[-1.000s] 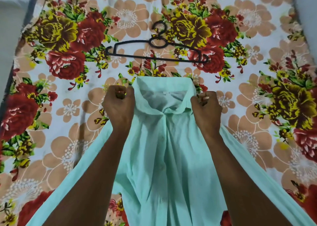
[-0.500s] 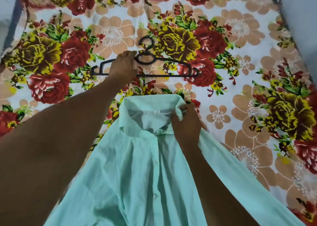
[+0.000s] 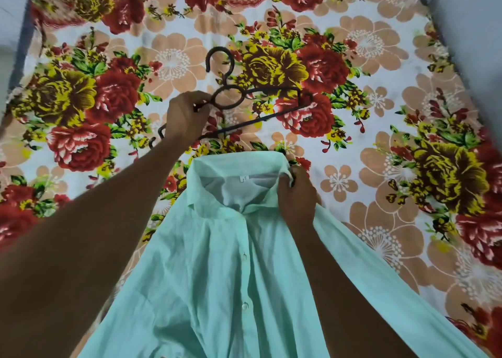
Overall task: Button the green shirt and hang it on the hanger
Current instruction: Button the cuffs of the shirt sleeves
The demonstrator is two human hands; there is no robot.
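The mint-green shirt [image 3: 217, 270] lies front up on the bed, collar away from me, its placket closed with white buttons showing. My right hand [image 3: 296, 194] pinches the right side of the collar. Just beyond the collar, the dark hanger [image 3: 260, 118] is tilted, its left end raised off the bedsheet, hook pointing away. My left hand [image 3: 184, 118] grips the hanger's left arm beside the ring under the hook. My left forearm crosses over the shirt's left shoulder and hides it.
A floral bedsheet [image 3: 380, 167] with red, yellow and peach flowers covers the whole bed. The bed's edges show at far left and at top right, with pale wall or floor beyond.
My left hand let go of the collar, reached forward, took the hanger and now lifts and tilts it toward the shirt. My right hand kept its hold on the collar.
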